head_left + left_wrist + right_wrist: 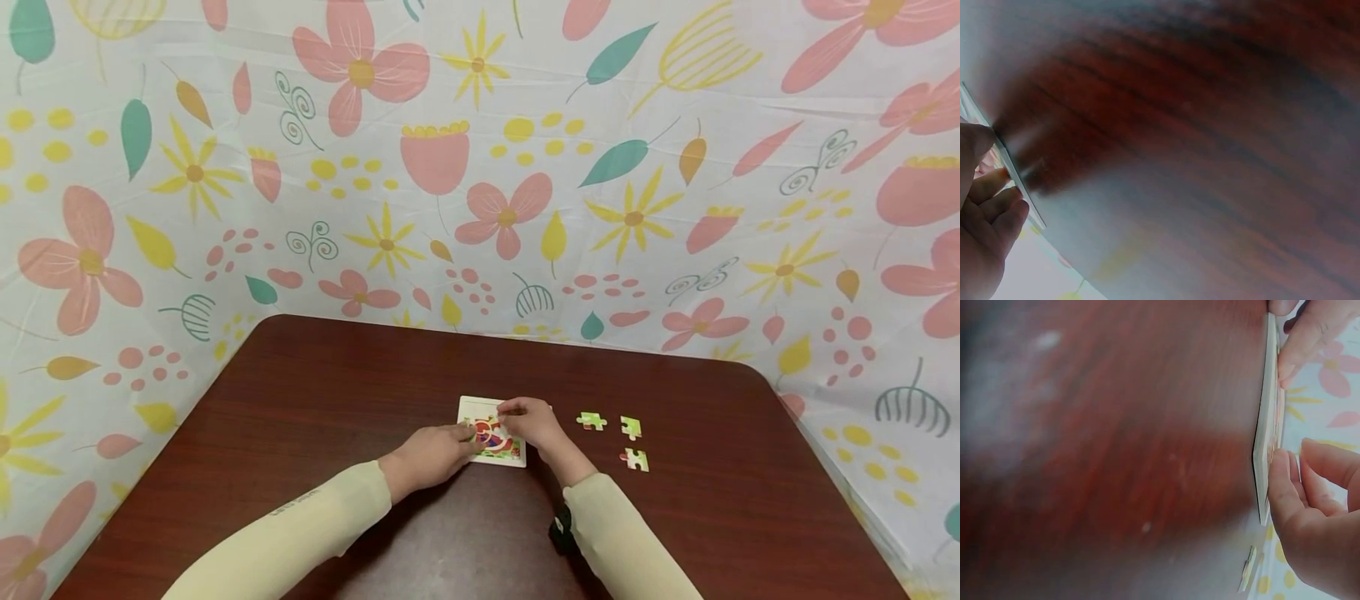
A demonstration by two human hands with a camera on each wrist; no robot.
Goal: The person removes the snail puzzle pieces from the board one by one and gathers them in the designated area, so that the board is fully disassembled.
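A small jigsaw puzzle board (504, 461) with a white border and a colourful picture lies flat on the dark table. My left hand (431, 454) holds it by the left side, thumb and fingers at its edge in the left wrist view. From the right, my right hand (534, 423) reaches over the board with bent fingers. In the right wrist view, one fingertip touches the board's edge, and a gap with nothing seen in it parts this finger from the thumb. Whether a piece lies beneath the right fingertips is hidden.
Right of the board lie three loose puzzle pieces: a green one (592, 421), another (631, 427) further right and a third (636, 459) nearer to me. A flower-patterned cloth (502, 167) hangs behind the brown table (360, 375). Something black (561, 530) sits at my right wrist.
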